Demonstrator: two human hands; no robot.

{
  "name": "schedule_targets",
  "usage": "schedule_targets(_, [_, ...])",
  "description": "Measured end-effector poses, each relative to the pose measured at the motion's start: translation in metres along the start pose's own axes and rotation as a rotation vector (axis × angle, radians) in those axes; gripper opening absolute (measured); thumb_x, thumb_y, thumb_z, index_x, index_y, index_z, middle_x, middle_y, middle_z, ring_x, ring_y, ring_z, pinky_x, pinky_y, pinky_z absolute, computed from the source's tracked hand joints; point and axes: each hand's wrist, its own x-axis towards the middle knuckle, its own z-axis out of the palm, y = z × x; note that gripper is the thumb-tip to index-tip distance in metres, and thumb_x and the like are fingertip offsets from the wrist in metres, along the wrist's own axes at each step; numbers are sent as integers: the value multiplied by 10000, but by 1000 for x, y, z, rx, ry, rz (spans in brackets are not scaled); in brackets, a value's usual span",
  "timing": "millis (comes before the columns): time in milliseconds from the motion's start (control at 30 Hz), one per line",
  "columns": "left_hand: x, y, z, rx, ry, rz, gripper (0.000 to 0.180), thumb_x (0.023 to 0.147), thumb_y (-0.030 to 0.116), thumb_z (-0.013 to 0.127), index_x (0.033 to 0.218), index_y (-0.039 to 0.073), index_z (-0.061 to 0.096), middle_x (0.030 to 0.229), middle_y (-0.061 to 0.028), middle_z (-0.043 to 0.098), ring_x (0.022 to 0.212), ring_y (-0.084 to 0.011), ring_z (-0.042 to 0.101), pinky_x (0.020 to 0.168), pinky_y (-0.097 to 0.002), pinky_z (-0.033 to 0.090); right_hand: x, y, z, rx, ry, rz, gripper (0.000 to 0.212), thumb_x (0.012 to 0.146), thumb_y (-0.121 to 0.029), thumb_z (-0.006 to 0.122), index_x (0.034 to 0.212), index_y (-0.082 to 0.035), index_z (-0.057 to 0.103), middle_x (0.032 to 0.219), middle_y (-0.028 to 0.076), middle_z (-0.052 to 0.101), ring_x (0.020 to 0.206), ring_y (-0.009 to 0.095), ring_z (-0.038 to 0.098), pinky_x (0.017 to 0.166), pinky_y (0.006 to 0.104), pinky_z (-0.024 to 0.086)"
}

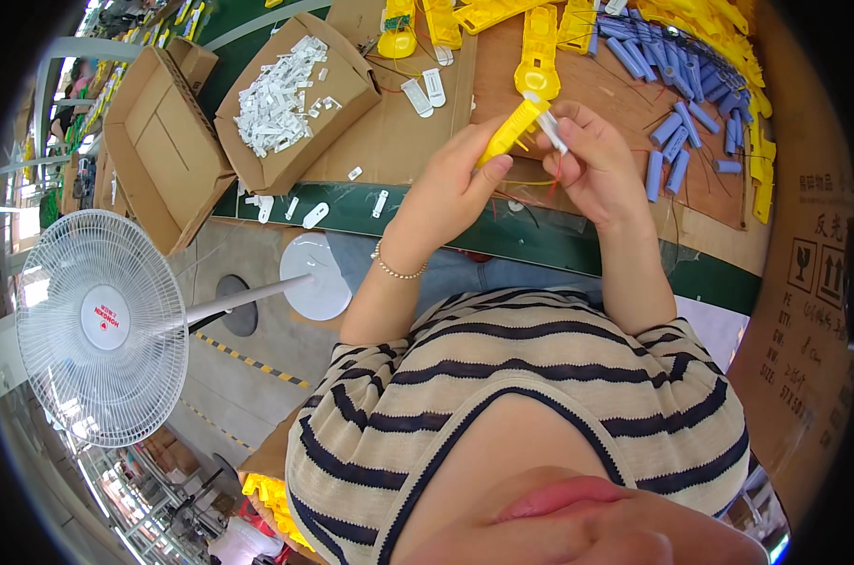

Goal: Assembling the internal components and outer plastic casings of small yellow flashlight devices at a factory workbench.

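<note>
My left hand [450, 188] is closed around a yellow plastic housing [512, 129], tilted above the near edge of the bench. Between the fingers of my right hand [596, 174] is a narrow white plastic piece [552, 134], held against or close beside the housing; whether the two are joined I cannot tell. Thin red and yellow wires [540, 183] run between my hands. Just beyond them, an opened yellow housing [538, 66] lies on the bench. Two white oval covers [433, 88] rest on cardboard to its left.
A cardboard box of small white parts [281, 99] stands left, beside another open box [154, 141]. Blue cylindrical cells with wires [672, 71] and stacked yellow housings [762, 155] lie right. Loose white pieces [316, 216] sit along the bench edge. A fan [102, 325] and large carton [808, 282] flank me.
</note>
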Motion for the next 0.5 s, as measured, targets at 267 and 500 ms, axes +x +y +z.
schedule_targets(267, [-9,11,2,-212,-142,-135,377,946,192,449,1269,-1,455,1066,-86,578,994,-158,535,866,-279,424,1,5,-1,-604,163,-221,285,794,-27,658,1043,18,527,942,127,636,779,138,626,701,233,511])
schedule_targets(500, [-4,7,5,-28,57,-76,472,852,156,596,1268,-8,448,1098,-158,565,989,-274,562,849,-338,451,3,20,10,-468,14,-353,509,789,-24,665,1249,34,456,1019,105,621,855,135,612,724,249,511])
